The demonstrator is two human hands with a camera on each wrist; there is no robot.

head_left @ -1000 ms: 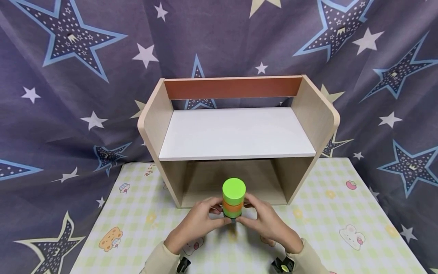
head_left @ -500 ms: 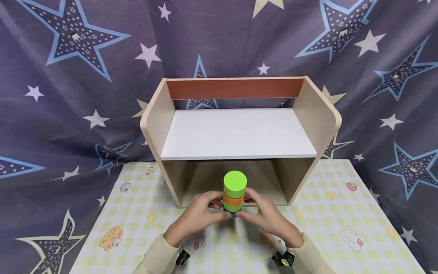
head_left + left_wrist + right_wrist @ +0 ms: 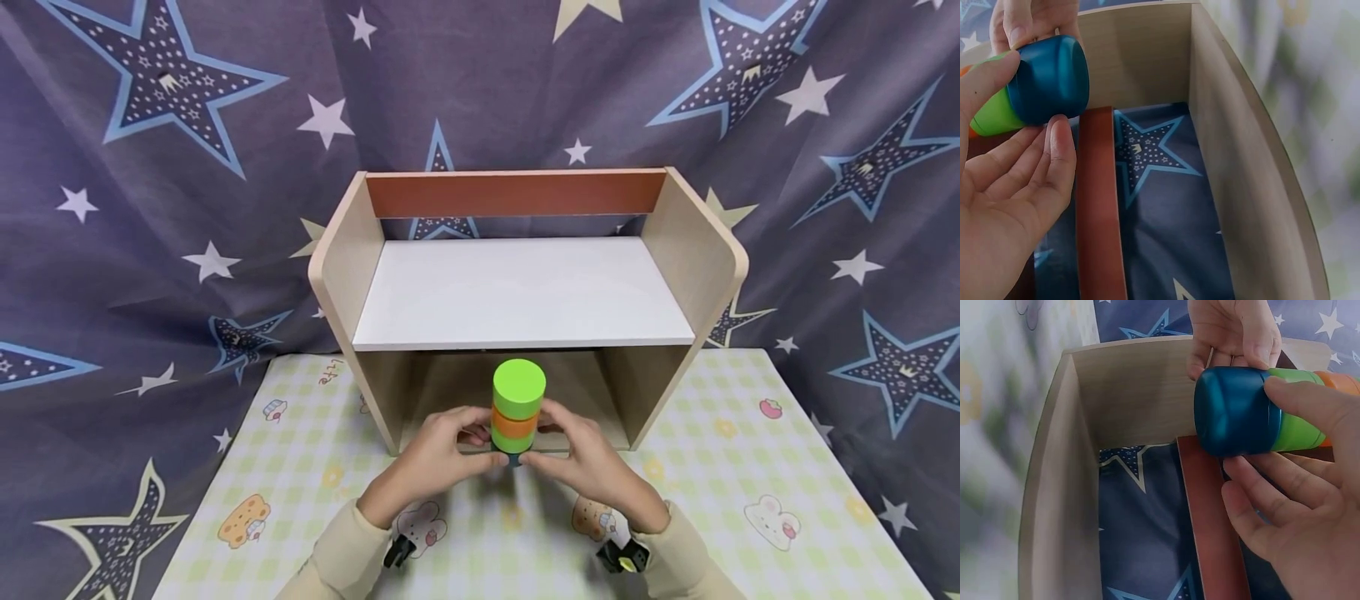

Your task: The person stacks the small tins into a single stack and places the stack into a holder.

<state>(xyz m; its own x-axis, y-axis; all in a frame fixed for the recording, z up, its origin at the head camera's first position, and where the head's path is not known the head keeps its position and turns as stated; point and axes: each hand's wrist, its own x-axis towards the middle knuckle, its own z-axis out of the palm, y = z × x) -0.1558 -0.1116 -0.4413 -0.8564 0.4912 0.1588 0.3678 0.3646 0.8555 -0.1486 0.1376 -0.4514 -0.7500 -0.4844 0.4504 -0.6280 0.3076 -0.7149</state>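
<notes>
Between both hands, in front of the shelf unit's lower opening, stands an upright cylinder of coloured sections (image 3: 519, 390). Lime green tops it, with orange and green bands below. In the wrist views its dark blue base (image 3: 1050, 78) has a smooth, rounded bottom edge. My left hand (image 3: 444, 450) pinches the lower part from the left, thumb at the near side and fingers behind. My right hand (image 3: 592, 458) grips it likewise from the right. The right wrist view shows both hands around the green band and blue base (image 3: 1232, 412). Some fingers are hidden behind the cylinder.
A wooden shelf unit (image 3: 341, 283) with a white upper board (image 3: 521, 292) and a reddish-brown back rail (image 3: 517, 193) stands on the table. The checked tablecloth (image 3: 720, 517) carries cartoon prints. A star-patterned curtain (image 3: 262, 208) hangs behind.
Both hands have brought the cylinder up and slightly forward, towards the shelf unit. Their grip around its lower part looks the same. The head view has shifted a little.
</notes>
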